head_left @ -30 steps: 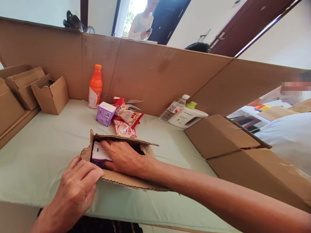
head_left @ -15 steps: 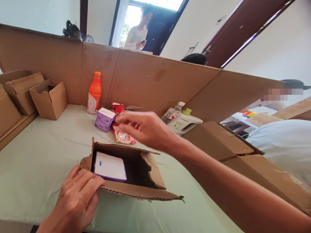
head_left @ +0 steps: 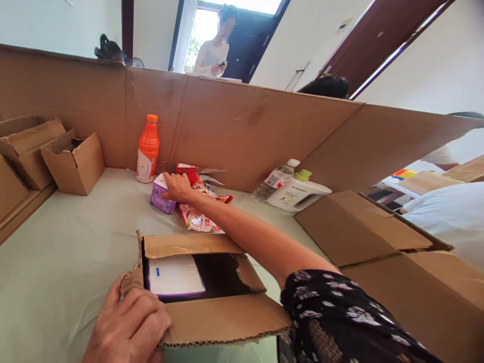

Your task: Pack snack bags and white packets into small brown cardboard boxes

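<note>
My left hand (head_left: pixel 130 322) grips the near left corner of an open cardboard box (head_left: pixel 227 315), its fingers closed over the flap. Inside that box, at the left end, lies a white-topped pack with purple edges (head_left: pixel 176 276). Stretched out beyond the box, my right hand (head_left: pixel 177 187) has its fingers closed over the top and right side of a purple-and-white pack (head_left: pixel 162 202), which rests on the table. Part of its top is hidden by my fingers. Red-and-white snack bags (head_left: pixel 200 219) lie beside it, partly under my right forearm.
An orange bottle (head_left: pixel 148 151) stands behind the purple pack. To the right are a clear water bottle (head_left: pixel 276 181) and a white jug (head_left: pixel 297 194). Small cardboard boxes (head_left: pixel 73 164) line the left; larger ones (head_left: pixel 378 227) stand right. A cardboard wall (head_left: pixel 234 121) borders the back.
My right hand has moved left and forward, from above the snack bags onto the purple pack. The box's long flaps have spread further apart. My left hand still holds its corner.
</note>
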{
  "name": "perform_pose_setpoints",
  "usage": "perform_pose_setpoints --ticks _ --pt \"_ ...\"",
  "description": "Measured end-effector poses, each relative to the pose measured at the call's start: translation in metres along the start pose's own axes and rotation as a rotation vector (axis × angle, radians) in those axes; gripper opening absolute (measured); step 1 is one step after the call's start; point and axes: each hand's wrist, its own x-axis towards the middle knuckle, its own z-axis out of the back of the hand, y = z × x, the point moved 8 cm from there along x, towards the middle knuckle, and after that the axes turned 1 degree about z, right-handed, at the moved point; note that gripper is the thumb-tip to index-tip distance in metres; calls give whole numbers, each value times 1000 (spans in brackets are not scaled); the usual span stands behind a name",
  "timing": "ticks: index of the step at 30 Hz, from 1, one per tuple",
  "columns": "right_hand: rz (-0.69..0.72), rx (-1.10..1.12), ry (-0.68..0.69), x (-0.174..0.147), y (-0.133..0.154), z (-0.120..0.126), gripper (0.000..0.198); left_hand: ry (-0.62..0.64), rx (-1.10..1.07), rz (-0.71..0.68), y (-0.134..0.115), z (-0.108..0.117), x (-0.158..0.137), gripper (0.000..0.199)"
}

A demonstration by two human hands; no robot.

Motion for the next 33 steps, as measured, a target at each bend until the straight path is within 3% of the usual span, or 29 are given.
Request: perform_pose_setpoints --ticks 3,5,8,10,14,18,22,25,29,33 --pt "6 43 -67 -17 -6 27 61 30 -10 -25 0 -1 3 32" --pt "47 180 -200 -42 -19 60 67 56 0 -22 1 -3 5 34" --pt "187 565 -448 -109 -42 116 75 127 28 -8 5 -10 8 36" --pt "248 795 -536 -163 -57 139 75 165 75 -11 6 -13 10 37" --pt "229 1058 -566 -251 -67 140 71 182 178 -34 5 -13 18 32" --pt "194 1108 -463 -276 -56 108 72 244 245 -34 5 -14 23 25" --pt "155 1033 -411 -269 -53 89 71 240 278 9 11 -15 18 31" --pt "146 824 -439 -269 -54 96 68 232 279 40 17 -19 12 30" --pt "307 421 -523 -281 -34 122 68 228 281 73 18 -19 13 24" --pt "497 107 -491 -292 2 135 65 275 276 133 18 -18 18 21"
